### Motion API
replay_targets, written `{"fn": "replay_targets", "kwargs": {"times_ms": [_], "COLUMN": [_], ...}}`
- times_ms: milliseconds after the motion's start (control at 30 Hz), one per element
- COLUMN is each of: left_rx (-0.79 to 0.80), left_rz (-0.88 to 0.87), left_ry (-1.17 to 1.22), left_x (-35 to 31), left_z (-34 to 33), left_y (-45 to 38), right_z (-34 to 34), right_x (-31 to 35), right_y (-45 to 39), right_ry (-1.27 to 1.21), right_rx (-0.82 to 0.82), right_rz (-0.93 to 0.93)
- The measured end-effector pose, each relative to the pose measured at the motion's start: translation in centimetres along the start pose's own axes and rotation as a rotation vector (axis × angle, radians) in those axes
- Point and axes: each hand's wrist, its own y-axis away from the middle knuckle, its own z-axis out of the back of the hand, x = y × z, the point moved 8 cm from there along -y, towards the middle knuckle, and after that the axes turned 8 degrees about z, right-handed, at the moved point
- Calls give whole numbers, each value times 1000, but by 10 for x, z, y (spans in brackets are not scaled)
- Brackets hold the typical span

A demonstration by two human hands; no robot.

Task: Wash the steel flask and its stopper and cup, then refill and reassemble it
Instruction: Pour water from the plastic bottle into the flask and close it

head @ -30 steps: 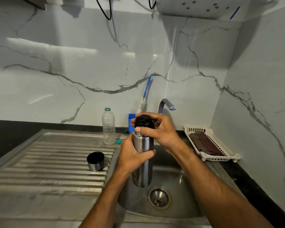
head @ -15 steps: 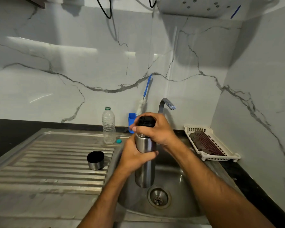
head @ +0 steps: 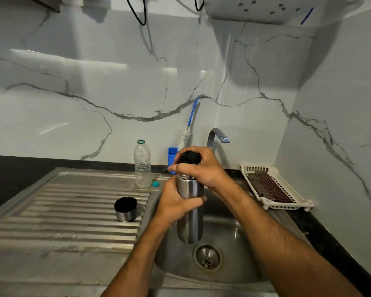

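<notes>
Over the sink basin (head: 240, 236) I hold the steel flask (head: 190, 224) upright. My left hand (head: 176, 202) grips its body around the upper half. My right hand (head: 199, 166) curls over the black stopper (head: 190, 157) sitting on the flask's neck. The steel cup (head: 125, 209), black inside, stands mouth-up on the ribbed drainboard (head: 62, 213) to the left, apart from both hands.
A clear plastic bottle (head: 142, 165) stands uncapped behind the drainboard, its teal cap (head: 155, 184) beside it. A blue holder (head: 172, 158) with a bottle brush (head: 190, 123) leans against the wall. The tap (head: 217, 137) arches behind the flask. A white rack (head: 272, 187) sits on the right counter.
The flask has shifted slightly right and sits a touch more upright. My right hand has turned on the stopper, its fingers wrapped further around it.
</notes>
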Motion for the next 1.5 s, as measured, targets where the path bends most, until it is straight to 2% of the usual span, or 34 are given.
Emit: {"fn": "replay_targets", "kwargs": {"times_ms": [67,133,200,300,333,367,500,667,867,933,1100,1233,1333,1500], "left_rx": [-59,-59,-10,84,97,93,36,-141,-268,-275,-278,-305,-361,-443], "left_rz": [-5,-14,-24,-37,-37,-30,-8,-3,-34,-39,-23,-21,-30,-31], "left_ry": [-50,-66,-57,-26,-19,-12,-44,-99,-90,-105,-132,-175,-207,-255], "left_x": [-1,0,1,-1,-1,0,2,-5,-2,-3,-5,-8,-17,-24], "left_z": [0,0,2,6,6,6,2,5,12,15,27,47,69,114], "left_y": [-1,-1,-3,-4,-3,-2,-3,2,5,5,5,10,15,23], "right_z": [6,7,5,-5,-8,-9,-3,6,3,0,-11,-19,-20,-28], "right_x": [-3,-3,-1,5,6,5,-1,1,0,-1,1,9,11,-16], "right_y": [3,4,2,3,4,4,-2,3,5,3,-3,-1,-2,-8], "right_ry": [106,123,101,-94,-145,-147,-1,168,262,244,222,107,33,-7], "right_rx": [-171,-203,-68,255,308,301,69,-227,-398,-381,-189,-72,-98,-179], "right_rz": [3,2,-10,-16,-18,-18,4,6,-29,-37,-28,-1,20,-69]}}
